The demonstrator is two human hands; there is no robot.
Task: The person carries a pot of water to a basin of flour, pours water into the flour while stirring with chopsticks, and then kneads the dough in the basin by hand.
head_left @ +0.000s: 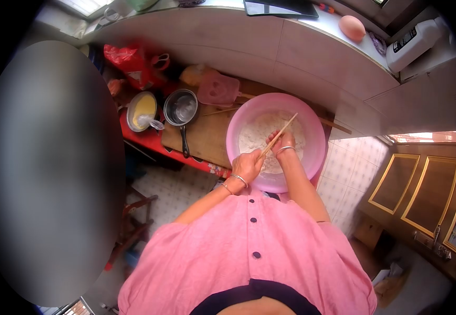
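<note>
A large pink basin (pixel 234 123) in front of me holds white flour (pixel 249 131) with lumps in it. My left hand (pixel 247 166), at the basin's near left rim, is closed around the lower end of a pair of wooden chopsticks (pixel 291 121). They slant up to the right over the flour. Further in, above the flour, my right hand (pixel 284 142) has its fingers curled about the middle of the chopsticks. Bracelets circle both wrists. Whether dough sticks to the fingers is too small to tell.
On the wooden board (pixel 207 147) left of the basin stands a dark saucepan (pixel 181 107). Beside it are a bowl of yellow contents (pixel 144 109), a pink plastic item (pixel 218 89) and a red bag (pixel 128 63). A tiled wall rises behind, with a ledge holding a tablet (pixel 280 8) and white jug (pixel 414 44).
</note>
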